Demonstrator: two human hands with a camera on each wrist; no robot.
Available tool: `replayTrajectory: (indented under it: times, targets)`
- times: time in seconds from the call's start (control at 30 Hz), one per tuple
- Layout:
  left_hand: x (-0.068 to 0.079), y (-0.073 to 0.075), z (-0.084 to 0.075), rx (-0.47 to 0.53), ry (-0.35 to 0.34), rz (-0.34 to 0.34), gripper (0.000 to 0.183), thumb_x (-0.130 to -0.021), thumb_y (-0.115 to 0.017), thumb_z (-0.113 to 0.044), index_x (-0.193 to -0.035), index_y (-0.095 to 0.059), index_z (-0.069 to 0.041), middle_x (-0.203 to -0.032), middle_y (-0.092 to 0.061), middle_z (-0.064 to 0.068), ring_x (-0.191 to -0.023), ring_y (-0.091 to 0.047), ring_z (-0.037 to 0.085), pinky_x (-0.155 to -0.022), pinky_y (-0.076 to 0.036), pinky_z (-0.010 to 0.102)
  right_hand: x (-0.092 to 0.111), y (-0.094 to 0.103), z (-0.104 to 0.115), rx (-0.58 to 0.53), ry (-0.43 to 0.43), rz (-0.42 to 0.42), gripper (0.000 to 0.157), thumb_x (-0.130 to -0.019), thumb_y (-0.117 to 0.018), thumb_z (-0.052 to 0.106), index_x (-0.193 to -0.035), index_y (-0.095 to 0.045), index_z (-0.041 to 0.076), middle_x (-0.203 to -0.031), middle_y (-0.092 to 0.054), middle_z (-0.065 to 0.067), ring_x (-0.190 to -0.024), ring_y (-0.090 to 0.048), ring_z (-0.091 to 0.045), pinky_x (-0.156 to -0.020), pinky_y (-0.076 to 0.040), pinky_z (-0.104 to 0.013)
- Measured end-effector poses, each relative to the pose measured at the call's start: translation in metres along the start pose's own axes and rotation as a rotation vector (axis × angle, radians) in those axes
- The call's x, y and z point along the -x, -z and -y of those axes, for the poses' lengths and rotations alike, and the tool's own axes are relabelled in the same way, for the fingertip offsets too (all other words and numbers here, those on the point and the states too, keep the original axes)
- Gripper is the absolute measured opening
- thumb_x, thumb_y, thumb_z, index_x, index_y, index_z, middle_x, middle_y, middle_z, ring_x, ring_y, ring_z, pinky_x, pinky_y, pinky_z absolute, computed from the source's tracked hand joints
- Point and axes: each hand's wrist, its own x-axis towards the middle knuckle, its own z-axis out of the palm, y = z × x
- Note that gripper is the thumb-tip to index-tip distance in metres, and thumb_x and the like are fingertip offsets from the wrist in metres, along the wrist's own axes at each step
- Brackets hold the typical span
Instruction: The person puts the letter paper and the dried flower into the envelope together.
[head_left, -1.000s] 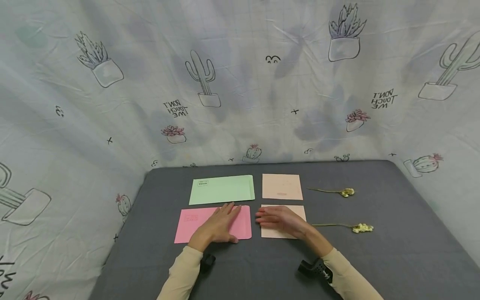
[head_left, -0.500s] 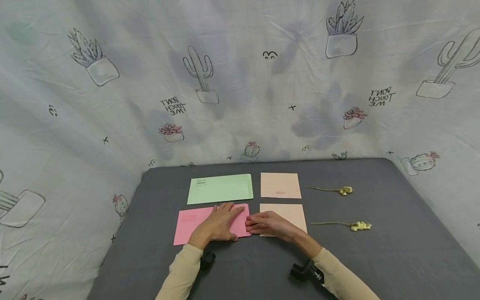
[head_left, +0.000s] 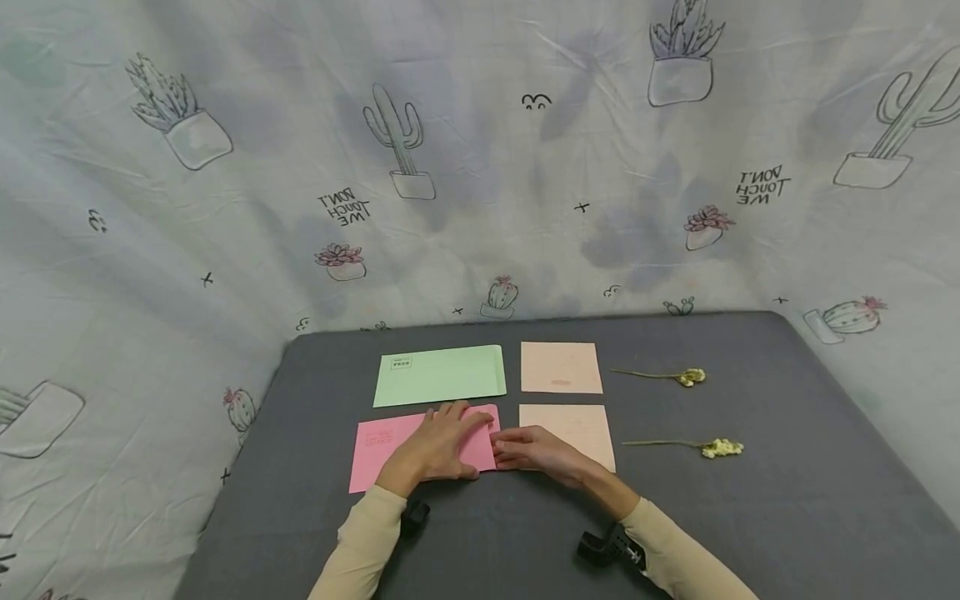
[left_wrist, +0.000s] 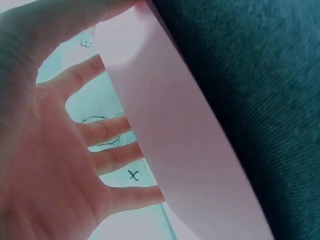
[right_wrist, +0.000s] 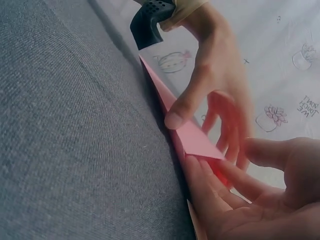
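Observation:
A pink envelope [head_left: 477, 454] lies on the grey table, its end towards the right. My left hand [head_left: 438, 446] spreads across it, thumb at the near edge and straight fingers reaching to the far edge. At the envelope's right end, the fingertips of my right hand [head_left: 536, 454] touch its flap. In the right wrist view the right thumb stands apart from the pink paper [right_wrist: 197, 140], and the left thumb rests on the envelope's top. The left wrist view shows the envelope [left_wrist: 170, 120] close up, hiding the left fingertips.
Behind lies a green envelope [head_left: 442, 375]. Two peach cards, one farther back [head_left: 558, 367] and a nearer card [head_left: 577, 429] partly under the right hand, lie to the right. Beyond them are a far dried flower stem [head_left: 690, 377] and a near one [head_left: 722, 447]. A cactus-print curtain [head_left: 450, 250] hangs behind.
My right hand has moved left from over the near peach card to the right end of the pink envelope. The left hand has stayed on the envelope.

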Motion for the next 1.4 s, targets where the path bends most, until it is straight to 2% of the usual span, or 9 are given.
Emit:
replayTrajectory:
  times: [0.17,0.27,0.43,0.53,0.6,0.77,0.93,1.1,1.4]
  targets:
    - [0.000,0.002,0.000,-0.013,-0.014,-0.010,0.078,-0.070,-0.084,-0.039,-0.139,-0.050,-0.025,-0.132,-0.050,0.010,-0.124,-0.047,0.033,-0.106,-0.033,0.059,0.002,0.001,0.003,0.009,0.005,-0.033,0.047,-0.103,-0.052,0.016,-0.139,-0.042,-0.013,-0.128,-0.058,-0.026,-0.114,-0.061,-0.031,-0.097,-0.050,-0.039]
    - [-0.001,0.002,0.000,-0.021,-0.018,-0.015,0.077,-0.071,-0.083,-0.039,-0.139,-0.049,-0.024,-0.131,-0.051,0.010,-0.123,-0.047,0.032,-0.106,-0.034,0.058,0.004,0.002,0.009,0.086,0.049,-0.066,0.043,-0.102,-0.052,0.012,-0.136,-0.046,-0.014,-0.121,-0.062,-0.027,-0.108,-0.064,-0.033,-0.094,-0.052,-0.040]
    - [-0.002,0.004,0.002,-0.026,-0.035,-0.036,0.075,-0.072,-0.081,-0.039,-0.139,-0.049,-0.024,-0.128,-0.052,0.008,-0.121,-0.048,0.030,-0.107,-0.036,0.052,0.015,0.015,0.017,0.467,0.154,-0.233,0.036,-0.098,-0.059,0.010,-0.128,-0.056,-0.010,-0.113,-0.067,-0.021,-0.100,-0.068,-0.031,-0.085,-0.055,-0.034]
    - [-0.002,0.005,0.003,-0.024,-0.053,-0.050,0.075,-0.073,-0.081,-0.039,-0.139,-0.050,-0.024,-0.126,-0.053,0.007,-0.120,-0.049,0.029,-0.106,-0.037,0.050,0.025,0.027,0.018,0.693,0.196,-0.354,0.034,-0.094,-0.064,0.007,-0.124,-0.061,-0.008,-0.112,-0.068,-0.018,-0.099,-0.067,-0.029,-0.084,-0.055,-0.037]
    - [-0.002,0.006,0.004,-0.023,-0.065,-0.057,0.074,-0.072,-0.081,-0.038,-0.138,-0.050,-0.024,-0.125,-0.054,0.007,-0.119,-0.049,0.029,-0.106,-0.038,0.050,0.033,0.036,0.017,0.790,0.222,-0.418,0.033,-0.091,-0.066,0.004,-0.122,-0.063,-0.007,-0.113,-0.068,-0.018,-0.100,-0.067,-0.032,-0.086,-0.054,-0.041]
    - [-0.001,0.006,0.004,-0.016,-0.073,-0.056,0.075,-0.072,-0.081,-0.037,-0.138,-0.051,-0.023,-0.126,-0.054,0.009,-0.119,-0.049,0.031,-0.106,-0.037,0.051,0.055,0.058,0.018,0.935,0.246,-0.525,0.034,-0.085,-0.071,-0.001,-0.119,-0.065,-0.005,-0.116,-0.067,-0.020,-0.105,-0.063,-0.039,-0.089,-0.050,-0.051]
    - [0.001,0.006,0.004,-0.010,-0.067,-0.053,0.076,-0.072,-0.082,-0.037,-0.139,-0.050,-0.023,-0.127,-0.053,0.009,-0.121,-0.048,0.030,-0.107,-0.037,0.050,0.071,0.074,0.019,1.014,0.148,-0.554,0.043,-0.081,-0.076,0.000,-0.122,-0.064,-0.004,-0.121,-0.062,-0.023,-0.116,-0.054,-0.045,-0.095,-0.043,-0.058]
    - [0.002,0.005,0.005,-0.018,-0.062,-0.044,0.077,-0.072,-0.082,-0.038,-0.140,-0.049,-0.023,-0.128,-0.052,0.009,-0.121,-0.048,0.031,-0.107,-0.036,0.050,0.076,0.081,0.016,1.051,0.060,-0.538,0.050,-0.078,-0.079,0.003,-0.124,-0.061,-0.006,-0.124,-0.059,-0.027,-0.118,-0.051,-0.048,-0.094,-0.043,-0.059]
    - [-0.001,0.005,0.004,-0.032,-0.066,-0.045,0.078,-0.072,-0.082,-0.039,-0.141,-0.049,-0.024,-0.128,-0.052,0.009,-0.120,-0.049,0.030,-0.107,-0.037,0.050,0.078,0.079,0.015,1.052,0.088,-0.586,0.059,-0.074,-0.082,0.000,-0.128,-0.060,-0.003,-0.115,-0.059,-0.020,-0.105,-0.059,-0.040,-0.084,-0.050,-0.054]
